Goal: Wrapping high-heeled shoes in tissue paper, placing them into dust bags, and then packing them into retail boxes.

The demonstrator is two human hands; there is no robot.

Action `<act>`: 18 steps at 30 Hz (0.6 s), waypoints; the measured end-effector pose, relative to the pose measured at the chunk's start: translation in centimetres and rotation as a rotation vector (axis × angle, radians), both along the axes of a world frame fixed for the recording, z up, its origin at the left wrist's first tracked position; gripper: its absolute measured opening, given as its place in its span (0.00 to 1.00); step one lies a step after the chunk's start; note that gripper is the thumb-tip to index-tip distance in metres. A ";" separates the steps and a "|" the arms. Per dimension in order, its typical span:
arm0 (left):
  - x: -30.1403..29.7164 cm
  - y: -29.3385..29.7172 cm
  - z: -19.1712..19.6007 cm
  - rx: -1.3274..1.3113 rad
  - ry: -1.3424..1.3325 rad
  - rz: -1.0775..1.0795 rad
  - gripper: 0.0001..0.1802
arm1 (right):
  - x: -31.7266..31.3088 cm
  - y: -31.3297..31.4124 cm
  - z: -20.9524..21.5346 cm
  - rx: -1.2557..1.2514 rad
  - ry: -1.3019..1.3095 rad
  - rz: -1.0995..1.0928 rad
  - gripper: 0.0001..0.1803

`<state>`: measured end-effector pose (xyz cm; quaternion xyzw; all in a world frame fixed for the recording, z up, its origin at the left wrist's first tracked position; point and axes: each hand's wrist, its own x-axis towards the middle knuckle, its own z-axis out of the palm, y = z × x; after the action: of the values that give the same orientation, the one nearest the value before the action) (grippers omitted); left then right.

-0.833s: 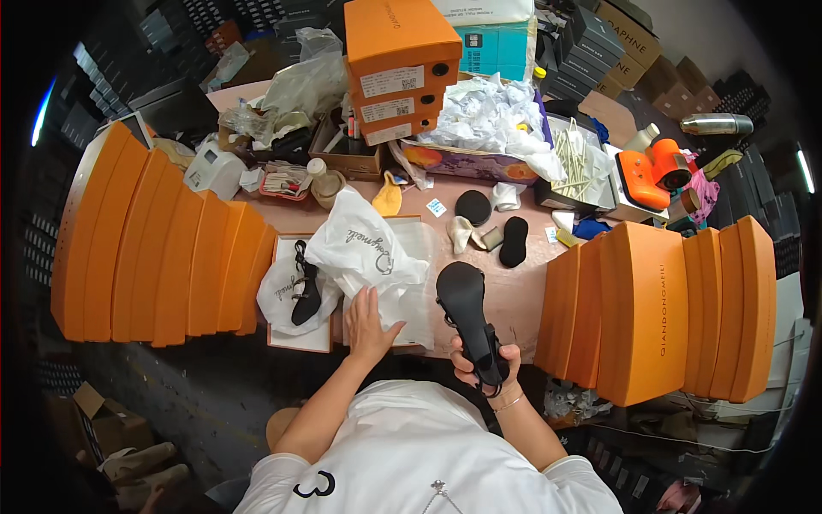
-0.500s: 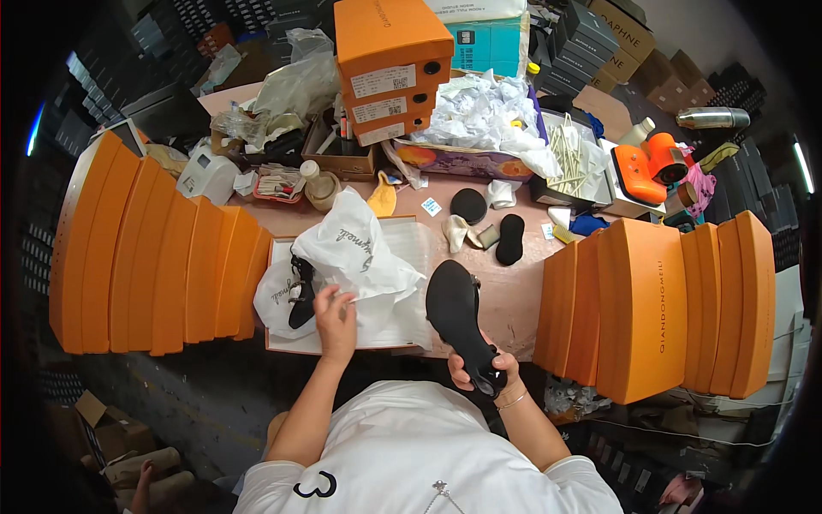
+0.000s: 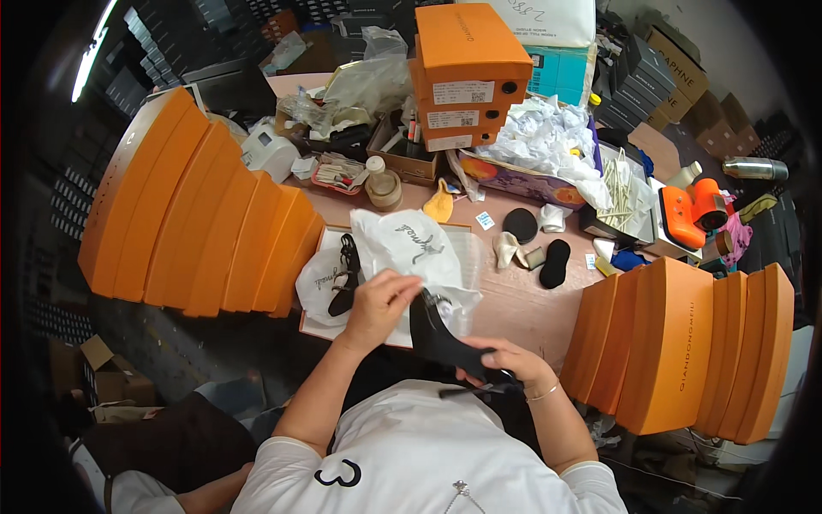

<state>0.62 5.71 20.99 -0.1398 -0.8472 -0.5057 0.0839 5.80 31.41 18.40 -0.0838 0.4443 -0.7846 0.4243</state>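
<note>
A black sandal [image 3: 441, 336] is in my right hand [image 3: 512, 363], which grips it around the heel end. Its toe end points up and left, and a shiny detail shows at its edge. My left hand [image 3: 383, 310] is closed in a pinch right at that toe end, over the white wrapping paper [image 3: 402, 236]; what sits between its fingertips is hidden. Beyond my left hand lies the open shoebox [image 3: 317, 327] with the paper spread over it. Inside it, a second black strappy sandal [image 3: 344, 295] rests on the paper.
Stacked orange shoeboxes stand at left [image 3: 205, 223] and right [image 3: 659, 343]. Further orange boxes [image 3: 471, 47] rise at the back, beside a carton of crumpled paper [image 3: 522, 171]. Black pads [image 3: 555, 263], a glass bottle [image 3: 382, 188] and an orange tool [image 3: 678, 218] lie around. Another person's arm [image 3: 214, 488] shows lower left.
The sandal has turned and moved toward my left hand, its toe now beside the paper. My left hand's fingers have closed at the toe end. The view has shifted, showing more of another person.
</note>
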 end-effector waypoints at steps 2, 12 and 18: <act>0.6 0.2 1.6 -0.059 0.013 -0.164 0.08 | -1.5 -2.2 -0.2 0.102 0.010 -0.113 0.26; -2.0 1.6 0.8 -0.147 0.001 -0.162 0.07 | 0.2 -1.7 -4.5 -0.572 -0.624 -0.298 0.33; -2.2 3.6 0.6 -0.107 -0.007 -0.235 0.07 | 0.7 -0.8 -4.3 -0.679 -0.644 -0.293 0.31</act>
<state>-1.59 9.31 21.56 -0.2406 -0.8510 -0.4667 0.0135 6.50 30.66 14.12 0.0930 0.0166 -0.9226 0.3739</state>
